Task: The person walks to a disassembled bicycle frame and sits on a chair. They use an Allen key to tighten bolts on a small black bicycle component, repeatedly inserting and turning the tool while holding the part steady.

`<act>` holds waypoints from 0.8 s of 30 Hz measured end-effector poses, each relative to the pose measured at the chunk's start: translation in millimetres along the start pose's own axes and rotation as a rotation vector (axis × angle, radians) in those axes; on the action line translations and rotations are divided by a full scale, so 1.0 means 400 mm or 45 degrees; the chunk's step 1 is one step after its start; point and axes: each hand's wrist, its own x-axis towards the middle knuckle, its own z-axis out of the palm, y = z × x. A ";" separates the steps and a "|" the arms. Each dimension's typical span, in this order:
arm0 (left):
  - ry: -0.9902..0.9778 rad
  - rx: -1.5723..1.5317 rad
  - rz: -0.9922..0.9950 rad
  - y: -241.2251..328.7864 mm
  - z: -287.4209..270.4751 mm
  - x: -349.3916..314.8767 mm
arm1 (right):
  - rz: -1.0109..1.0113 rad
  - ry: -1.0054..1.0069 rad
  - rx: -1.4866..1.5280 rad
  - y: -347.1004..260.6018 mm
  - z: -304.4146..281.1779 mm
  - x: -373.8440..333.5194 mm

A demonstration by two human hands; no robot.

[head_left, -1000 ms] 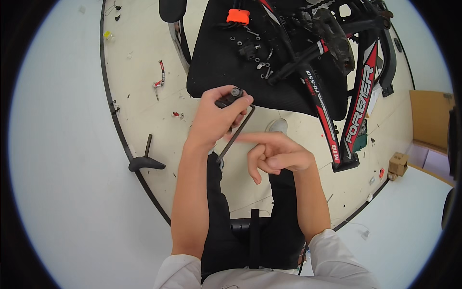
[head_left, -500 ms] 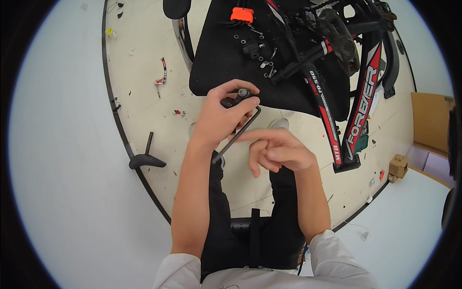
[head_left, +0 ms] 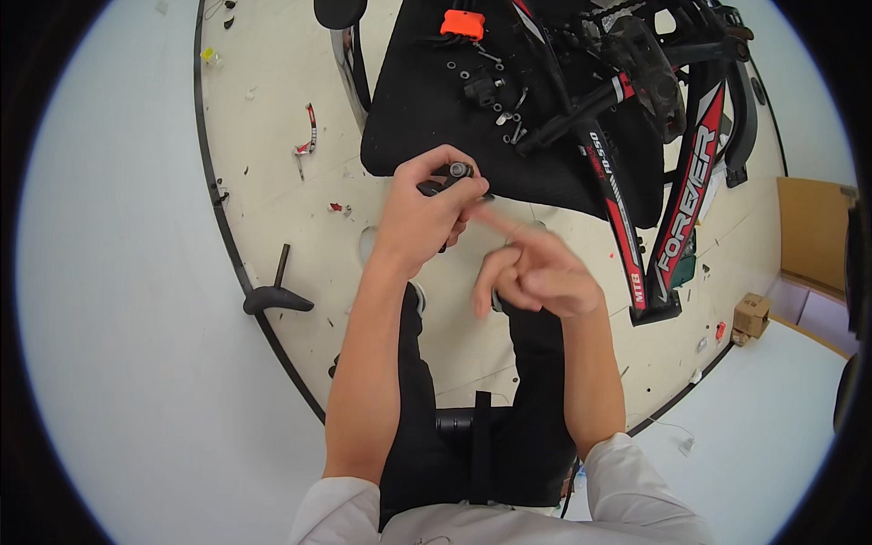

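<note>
My left hand (head_left: 420,211) is closed around a small black bicycle part (head_left: 432,187) with a round bolt head (head_left: 459,170) showing near the thumb. Its exact kind is hidden by my fingers. A short dark bit, perhaps the hex key's end (head_left: 488,197), shows beside the thumb tip; the rest of the key cannot be made out. My right hand (head_left: 545,275) is somewhat blurred, with its index finger stretched toward the left hand and the other fingers loosely bent. Nothing shows in its grasp.
Ahead is a black chair seat (head_left: 400,136) bearing small bolts and nuts (head_left: 518,127), an orange tool holder (head_left: 462,24) and a black, red and white bicycle frame (head_left: 681,213). A saddle with its post (head_left: 277,300) lies on the floor at left; a cardboard box (head_left: 752,314) stands right.
The hex key's long arm, which pointed down and left from my left hand, no longer shows there. My right hand has shifted slightly up and right, its index finger now nearer the left thumb.
</note>
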 end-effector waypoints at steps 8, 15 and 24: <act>-0.209 -0.193 0.065 0.005 -0.029 -0.015 | 0.177 0.497 -0.359 -0.019 -0.002 0.024; -0.124 -0.255 0.030 0.000 -0.025 -0.012 | 0.047 0.903 -1.040 0.007 0.007 0.034; 0.137 -0.529 -0.021 -0.011 -0.010 0.001 | -0.452 1.112 -1.769 0.071 -0.036 0.074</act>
